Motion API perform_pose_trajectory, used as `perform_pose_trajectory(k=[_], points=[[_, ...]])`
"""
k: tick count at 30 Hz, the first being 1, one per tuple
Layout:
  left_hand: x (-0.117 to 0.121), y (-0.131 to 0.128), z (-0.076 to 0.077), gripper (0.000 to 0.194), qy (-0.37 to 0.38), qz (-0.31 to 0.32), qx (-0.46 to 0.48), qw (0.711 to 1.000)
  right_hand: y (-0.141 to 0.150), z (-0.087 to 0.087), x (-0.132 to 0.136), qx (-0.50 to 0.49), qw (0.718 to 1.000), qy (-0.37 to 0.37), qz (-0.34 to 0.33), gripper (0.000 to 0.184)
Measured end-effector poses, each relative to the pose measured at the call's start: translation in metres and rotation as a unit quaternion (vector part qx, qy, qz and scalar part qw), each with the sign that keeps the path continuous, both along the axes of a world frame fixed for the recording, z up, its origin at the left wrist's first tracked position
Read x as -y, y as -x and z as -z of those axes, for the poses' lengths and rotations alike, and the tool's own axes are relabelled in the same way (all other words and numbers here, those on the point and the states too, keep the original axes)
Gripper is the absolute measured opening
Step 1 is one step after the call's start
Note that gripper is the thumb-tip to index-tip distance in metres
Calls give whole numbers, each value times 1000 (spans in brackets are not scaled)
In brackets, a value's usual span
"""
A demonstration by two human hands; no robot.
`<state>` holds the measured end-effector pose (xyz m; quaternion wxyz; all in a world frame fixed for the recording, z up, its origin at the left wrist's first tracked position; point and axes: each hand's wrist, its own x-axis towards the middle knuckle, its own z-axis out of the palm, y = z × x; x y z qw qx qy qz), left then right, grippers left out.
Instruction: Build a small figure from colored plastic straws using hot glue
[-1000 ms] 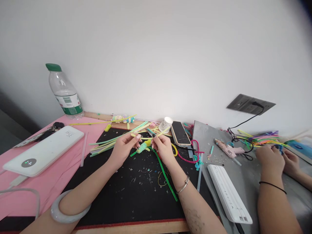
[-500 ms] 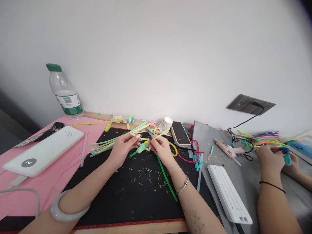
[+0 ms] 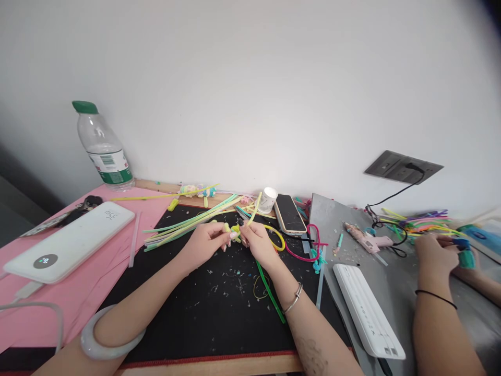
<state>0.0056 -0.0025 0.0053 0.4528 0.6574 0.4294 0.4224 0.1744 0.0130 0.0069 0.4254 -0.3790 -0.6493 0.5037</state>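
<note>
My left hand [image 3: 209,240] has its thumb and fingers closed on a small yellow-green pipe cleaner piece [image 3: 234,231], largely hidden by the fingers. Close beside it, my right hand [image 3: 256,241] pinches a pale yellow pipe cleaner [image 3: 255,208], whose free end points up past the fingers. A bundle of green and yellow pipe cleaners [image 3: 176,234] lies behind my left hand. Under my right wrist a green pipe cleaner [image 3: 270,292] rests on the black mat [image 3: 219,318], and a thicker yellow loop [image 3: 279,241] curls out to the right.
A paper cup [image 3: 267,200] and a phone [image 3: 290,215] stand behind my hands. To the left are a power bank [image 3: 74,240] and a bottle [image 3: 105,151]. On the right are a glue gun [image 3: 368,240], a white power strip [image 3: 368,310] and a co-worker's hands [image 3: 438,256].
My left hand has moved right and closed over the yellow-green piece, which hung visible between my hands before. The pale yellow pipe cleaner no longer spans both hands; its end now points up.
</note>
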Motion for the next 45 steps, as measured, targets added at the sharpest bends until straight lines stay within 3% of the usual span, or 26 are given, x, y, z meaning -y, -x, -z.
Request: perform_pose_trajectory(k=[6, 11, 15, 18, 21, 25, 28, 35, 40, 45], points=[[3, 0, -4, 28, 92, 109, 10, 990, 0, -2, 1, -7, 995, 51, -89, 48], [6, 2, -6, 26, 132, 154, -14, 979, -2, -11, 4, 38, 980, 48, -188, 48], [8, 1, -8, 27, 136, 161, -17, 977, 0, -19, 6, 64, 981, 36, -182, 46], [8, -3, -10, 24, 90, 112, 0, 990, 2, -16, 5, 48, 996, 3, -70, 43], [8, -5, -10, 18, -6, 37, -42, 998, 3, -10, 2, 35, 999, -25, 10, 42], [8, -3, -7, 14, -160, -25, -144, 976, 3, -3, 0, 28, 999, -24, 5, 43], [7, 0, -6, 19, -232, -37, -158, 959, 2, -1, -1, 7, 1000, -3, 6, 43], [4, 6, -2, 26, -275, 8, -177, 945, 2, -1, -1, -12, 1000, 27, 5, 44], [2, 6, -1, 26, -334, -12, -181, 925, 2, -1, -1, -15, 999, 29, -3, 43], [1, 5, 0, 25, -343, -29, -196, 918, 1, 0, -3, 6, 1000, 14, 2, 39]])
